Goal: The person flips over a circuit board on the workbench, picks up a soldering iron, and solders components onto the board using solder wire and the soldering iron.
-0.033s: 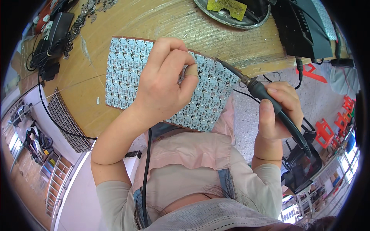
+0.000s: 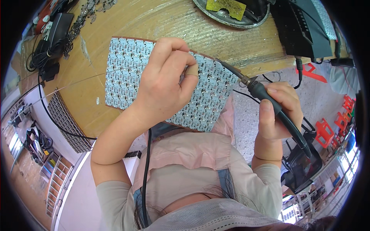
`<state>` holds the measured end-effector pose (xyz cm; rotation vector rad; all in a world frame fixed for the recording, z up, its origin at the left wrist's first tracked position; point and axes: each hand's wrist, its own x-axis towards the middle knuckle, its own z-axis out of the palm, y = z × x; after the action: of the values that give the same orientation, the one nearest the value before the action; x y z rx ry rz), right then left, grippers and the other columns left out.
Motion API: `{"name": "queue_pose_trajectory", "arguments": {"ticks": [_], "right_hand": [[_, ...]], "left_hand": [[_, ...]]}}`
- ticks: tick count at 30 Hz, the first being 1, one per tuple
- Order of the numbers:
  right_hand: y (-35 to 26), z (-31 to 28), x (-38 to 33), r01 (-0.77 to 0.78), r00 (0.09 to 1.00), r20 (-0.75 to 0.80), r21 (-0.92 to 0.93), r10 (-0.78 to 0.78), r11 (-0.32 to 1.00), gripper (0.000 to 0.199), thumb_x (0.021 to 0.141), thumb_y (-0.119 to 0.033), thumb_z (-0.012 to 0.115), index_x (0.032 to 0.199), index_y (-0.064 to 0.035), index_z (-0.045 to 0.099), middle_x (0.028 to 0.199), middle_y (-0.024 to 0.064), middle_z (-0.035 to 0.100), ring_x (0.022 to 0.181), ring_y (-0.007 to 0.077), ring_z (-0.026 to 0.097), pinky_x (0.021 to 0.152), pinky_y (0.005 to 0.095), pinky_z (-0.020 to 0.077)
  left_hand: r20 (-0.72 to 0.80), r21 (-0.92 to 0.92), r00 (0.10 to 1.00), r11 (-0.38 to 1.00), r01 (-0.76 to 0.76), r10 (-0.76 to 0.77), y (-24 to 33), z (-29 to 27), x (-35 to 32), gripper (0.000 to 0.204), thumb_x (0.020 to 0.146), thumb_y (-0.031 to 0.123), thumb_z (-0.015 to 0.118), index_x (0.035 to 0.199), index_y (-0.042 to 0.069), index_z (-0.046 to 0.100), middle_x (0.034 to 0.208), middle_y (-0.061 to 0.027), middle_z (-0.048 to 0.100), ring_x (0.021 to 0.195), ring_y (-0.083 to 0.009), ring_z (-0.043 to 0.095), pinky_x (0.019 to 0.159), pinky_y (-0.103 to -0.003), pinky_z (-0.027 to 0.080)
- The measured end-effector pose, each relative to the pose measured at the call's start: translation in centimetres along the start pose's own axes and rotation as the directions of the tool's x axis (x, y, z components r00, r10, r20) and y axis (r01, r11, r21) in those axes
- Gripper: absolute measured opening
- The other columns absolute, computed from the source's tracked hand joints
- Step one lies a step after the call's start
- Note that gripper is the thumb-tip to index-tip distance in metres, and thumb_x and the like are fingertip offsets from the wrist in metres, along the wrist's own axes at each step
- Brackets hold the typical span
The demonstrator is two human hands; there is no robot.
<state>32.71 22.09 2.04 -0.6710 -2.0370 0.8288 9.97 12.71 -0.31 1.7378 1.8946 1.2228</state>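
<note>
Both hands grip: left fingers (image 2: 181, 69) pinch solder wire (image 2: 77, 82), right fingers (image 2: 283, 98) clasp soldering iron (image 2: 269, 104) above panel (image 2: 123, 73).

- I see red painted markings (image 2: 310, 73) on the grey floor, just past the bench's right end.
- Further right, more red shapes (image 2: 339, 123) stand near the picture's rim; I cannot tell whether they are signs or objects.
- I can make out no packages, labels or lit screens.

circuit panel (image 2: 127, 73) on workbench (image 2: 169, 21), tray (image 2: 231, 21) behind
</note>
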Motion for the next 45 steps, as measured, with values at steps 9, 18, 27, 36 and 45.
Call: {"name": "queue_pose_trajectory", "arguments": {"ticks": [9,18,27,36,45], "right_hand": [[0.3,-0.2,-0.6,0.003,1.0,-0.003,0.026,-0.003,1.0,0.023,0.077,-0.006,0.075,0.094,0.0008,0.062,0.081,0.0162,0.068,0.067,0.026,0.066,0.062,0.0338,0.0523],[0.4,0.0,-0.4,0.016,1.0,0.013,0.028,-0.016,0.999,0.023,0.077,-0.006,0.075,0.094,0.0011,0.062,0.078,0.016,0.068,0.066,0.0259,0.066,0.061,0.033,0.0526],[0.2,0.1,-0.3,0.007,1.0,0.028,0.042,-0.008,0.999,0.023,0.077,-0.007,0.075,0.094,0.0008,0.061,0.079,0.0164,0.068,0.066,0.026,0.066,0.06,0.0329,0.0525],[0.2,-1.0,-0.6,0.005,0.999,-0.034,-0.014,-0.005,1.0,0.022,0.079,-0.009,0.074,0.095,-0.0006,0.062,0.08,0.0156,0.068,0.068,0.0259,0.066,0.063,0.033,0.0528],[0.4,-0.6,-0.6,0.012,0.999,-0.037,0.03,-0.011,0.999,0.021,0.077,-0.007,0.075,0.093,0.0003,0.063,0.078,0.0158,0.068,0.065,0.0256,0.065,0.06,0.0321,0.0524]], "left_hand": [[0.062,-0.003,0.993,0.995,-0.103,0.103,0.3,1.5,0.2,0.018,0.076,-0.01,0.07,0.089,0.0,0.063,0.103,-0.0119,0.056,0.083,-0.0234,0.06,0.07,-0.031,0.051],[0.035,0.016,0.992,0.993,-0.118,0.117,0.5,1.4,0.4,0.017,0.075,-0.009,0.07,0.088,0.0,0.062,0.102,-0.0121,0.056,0.084,-0.0243,0.06,0.07,-0.031,0.051],[0.03,-0.012,0.986,0.986,-0.165,0.166,0.0,1.9,0.6,0.013,0.077,-0.008,0.066,0.084,-0.003,0.057,0.097,-0.0141,0.052,0.075,-0.0288,0.057,0.065,-0.035,0.049],[0.101,0.2,0.955,0.935,-0.294,0.278,2.1,-0.2,-1.6,0.017,0.072,-0.01,0.07,0.084,-0.002,0.062,0.094,-0.0139,0.059,0.073,-0.0268,0.06,0.06,-0.033,0.05],[0.186,-0.219,0.983,0.974,0.049,-0.008,3.7,0.2,-3.1,0.011,0.079,-0.007,0.07,0.086,0.0,0.064,0.096,-0.0088,0.059,0.064,-0.0116,0.052,0.054,-0.024,0.043]]}}
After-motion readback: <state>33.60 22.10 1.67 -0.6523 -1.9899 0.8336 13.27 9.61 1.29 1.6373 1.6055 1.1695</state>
